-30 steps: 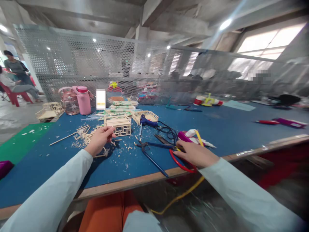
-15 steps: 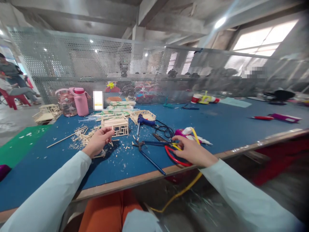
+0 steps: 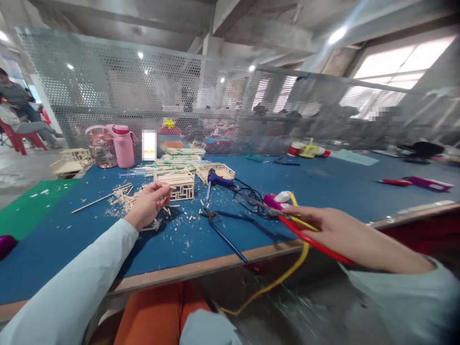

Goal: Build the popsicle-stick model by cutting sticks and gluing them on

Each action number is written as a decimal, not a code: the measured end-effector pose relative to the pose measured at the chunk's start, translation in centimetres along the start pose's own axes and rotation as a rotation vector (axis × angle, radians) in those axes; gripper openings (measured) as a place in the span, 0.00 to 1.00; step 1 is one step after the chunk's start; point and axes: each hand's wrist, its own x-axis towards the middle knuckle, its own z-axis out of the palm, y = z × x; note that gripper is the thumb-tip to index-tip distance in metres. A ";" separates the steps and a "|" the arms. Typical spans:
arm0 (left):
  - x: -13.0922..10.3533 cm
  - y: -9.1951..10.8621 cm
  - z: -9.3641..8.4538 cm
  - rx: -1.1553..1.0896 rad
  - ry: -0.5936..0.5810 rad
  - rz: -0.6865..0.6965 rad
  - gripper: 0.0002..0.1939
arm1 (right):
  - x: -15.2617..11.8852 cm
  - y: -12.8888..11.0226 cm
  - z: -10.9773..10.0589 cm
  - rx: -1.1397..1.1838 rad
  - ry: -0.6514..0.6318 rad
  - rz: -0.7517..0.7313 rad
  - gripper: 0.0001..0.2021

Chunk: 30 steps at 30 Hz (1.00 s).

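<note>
My left hand [image 3: 153, 201] is closed in a pinch over the wood scraps. A short piece of pale wooden stick [image 3: 173, 188] seems to poke out at its fingertips. Just behind it stands a small wooden stick frame [image 3: 183, 187]. My right hand [image 3: 338, 235] is wrapped round pliers with red and yellow handles [image 3: 300, 231], raised near the table's front edge. Their long metal nose points left and away, partly smeared. Between my hands a blue-handled pair of pincers [image 3: 226, 239] lies spread on the table. Behind these rests a blue glue gun [image 3: 220, 178] with a dark cord.
Wood scraps [image 3: 124, 201] litter the blue table [image 3: 187, 254]. A pink bottle [image 3: 123, 147] and a clear jug [image 3: 102, 149] stand at the back left. A purple-and-white glue bottle [image 3: 272, 201] lies beyond my right hand. A yellow strap [image 3: 283, 278] hangs off the edge. Perforated panels [image 3: 151, 91] line the back.
My right hand has picked up the red-and-yellow-handled pliers from the table and drawn them right, towards me. My left hand keeps its pinch in nearly the same place.
</note>
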 end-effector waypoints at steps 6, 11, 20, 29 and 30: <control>-0.3 0.2 0.8 -0.066 0.025 0.076 0.16 | -0.6 -5.9 11.0 1.167 -0.359 0.104 0.20; -0.8 0.7 1.3 -0.081 0.053 0.132 0.14 | 0.9 -10.6 16.8 1.403 -0.409 -0.024 0.23; -1.2 0.6 1.7 -0.018 0.032 0.218 0.14 | 1.9 -12.5 18.6 1.327 -0.313 -0.139 0.22; -1.4 0.3 1.5 0.056 -0.012 0.233 0.13 | 1.8 -12.5 18.9 1.308 -0.258 -0.179 0.21; -1.5 0.3 1.5 0.064 -0.012 0.235 0.13 | 1.8 -12.5 19.0 1.306 -0.251 -0.171 0.20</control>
